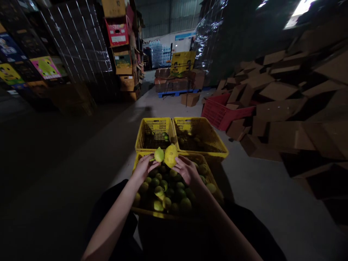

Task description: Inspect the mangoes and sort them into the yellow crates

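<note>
Between the fingers of my left hand is a small green lemon. My right hand grips a larger yellow lemon, held close beside the green one. Both fruits are raised over the front part of a yellow crate. Inside that crate lie many green and yellowish lemons, partly in shadow and partly hidden by my forearms. Just beyond, a yellow crate on the left has a few small green fruits in it. Its neighbour, a yellow crate on the right, holds some dim fruits.
A red crate and a large heap of cardboard boxes stand to the right. Further ahead, a blue pallet carries boxes. Stacked cartons rise at the back left. My knees flank the front crate.
</note>
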The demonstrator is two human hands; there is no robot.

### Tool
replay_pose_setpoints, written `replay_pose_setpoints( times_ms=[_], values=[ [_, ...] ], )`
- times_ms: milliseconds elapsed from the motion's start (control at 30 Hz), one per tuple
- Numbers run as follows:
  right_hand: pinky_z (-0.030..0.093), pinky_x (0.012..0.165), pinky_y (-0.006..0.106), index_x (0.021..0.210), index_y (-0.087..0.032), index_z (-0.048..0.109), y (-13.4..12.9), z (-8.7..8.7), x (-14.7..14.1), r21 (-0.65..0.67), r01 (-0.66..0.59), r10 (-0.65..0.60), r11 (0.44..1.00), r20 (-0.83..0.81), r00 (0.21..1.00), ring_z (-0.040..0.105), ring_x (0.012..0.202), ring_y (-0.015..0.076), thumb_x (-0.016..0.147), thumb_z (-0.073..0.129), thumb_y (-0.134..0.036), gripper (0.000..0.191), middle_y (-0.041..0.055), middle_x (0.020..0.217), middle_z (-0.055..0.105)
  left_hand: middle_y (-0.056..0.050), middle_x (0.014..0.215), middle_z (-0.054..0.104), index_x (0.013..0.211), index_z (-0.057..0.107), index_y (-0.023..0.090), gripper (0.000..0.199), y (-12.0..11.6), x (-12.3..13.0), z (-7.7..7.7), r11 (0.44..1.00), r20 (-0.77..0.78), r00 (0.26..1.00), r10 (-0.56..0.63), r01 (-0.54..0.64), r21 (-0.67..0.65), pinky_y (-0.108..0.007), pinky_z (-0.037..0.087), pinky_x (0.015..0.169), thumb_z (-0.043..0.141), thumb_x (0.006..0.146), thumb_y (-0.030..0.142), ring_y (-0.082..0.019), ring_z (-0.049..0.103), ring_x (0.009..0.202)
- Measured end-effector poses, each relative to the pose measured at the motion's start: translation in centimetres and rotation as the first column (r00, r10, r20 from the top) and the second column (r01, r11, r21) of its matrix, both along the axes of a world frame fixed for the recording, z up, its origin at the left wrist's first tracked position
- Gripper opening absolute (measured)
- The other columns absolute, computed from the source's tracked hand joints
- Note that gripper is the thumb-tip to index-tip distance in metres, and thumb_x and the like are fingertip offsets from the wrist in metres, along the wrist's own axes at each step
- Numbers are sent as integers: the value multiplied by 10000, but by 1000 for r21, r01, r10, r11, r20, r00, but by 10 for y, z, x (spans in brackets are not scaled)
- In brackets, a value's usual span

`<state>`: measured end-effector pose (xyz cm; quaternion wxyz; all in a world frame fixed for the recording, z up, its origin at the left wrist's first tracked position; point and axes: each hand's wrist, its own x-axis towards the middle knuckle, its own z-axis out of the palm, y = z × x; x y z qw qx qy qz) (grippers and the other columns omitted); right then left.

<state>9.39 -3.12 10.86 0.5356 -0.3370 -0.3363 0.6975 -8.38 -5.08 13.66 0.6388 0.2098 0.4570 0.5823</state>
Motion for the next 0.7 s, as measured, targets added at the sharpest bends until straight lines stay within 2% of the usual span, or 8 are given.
replay_pose_setpoints(
  times_ms=[133,267,367,467,533,633,700],
  values=[
    [536,835,479,813,-209,695,0,2,-1,-24,-3,4,1000,9,1000,714,796,271,536,843,-388,362,68,829,750,-50,839,716,774,674,135,62,0,0,1,1000,20,1000,2,-1,-27,-263,583,754,615,778,153,-144,686,727],
    [543,838,469,827,-235,693,-4,6,-4,13,-45,45,999,52,998,705,866,274,566,818,-398,332,51,867,751,-71,901,712,856,674,133,133,-1,0,2,998,19,998,-63,63,-20,-271,581,760,656,785,245,-155,691,751],
    [546,839,467,869,-236,697,-8,8,-6,53,-95,91,994,74,993,695,901,281,581,818,-394,351,46,910,748,-83,906,717,906,693,121,205,-5,0,1,990,-35,990,-136,137,22,-297,562,826,713,744,244,-166,689,785],
    [546,837,457,909,-233,690,-10,9,-6,79,-81,72,994,116,991,691,885,276,585,821,-377,378,45,934,740,-66,937,710,932,702,140,265,-8,1,0,972,-155,972,-179,198,124,-308,534,873,761,697,246,-160,674,829],
    [538,849,429,915,-226,679,-10,9,-6,143,-14,-11,990,178,984,681,896,262,569,831,-328,392,39,945,730,-48,948,693,940,695,158,320,-9,2,0,961,-281,955,-94,161,225,-302,526,856,797,646,233,-154,656,829],
    [532,846,379,957,-237,651,-10,9,-5,265,111,-182,958,261,948,661,932,245,475,865,-229,528,26,990,711,-48,980,667,930,682,171,405,-10,3,3,919,-430,899,83,98,381,-289,506,842,840,557,203,-166,632,871],
    [539,826,364,988,-250,632,-12,9,-3,301,161,-252,940,292,923,653,941,242,419,875,-187,622,19,995,703,-58,1029,650,937,679,178,443,-11,2,7,895,-469,876,109,119,431,-288,493,855,851,529,200,-177,619,921]
  ],
)
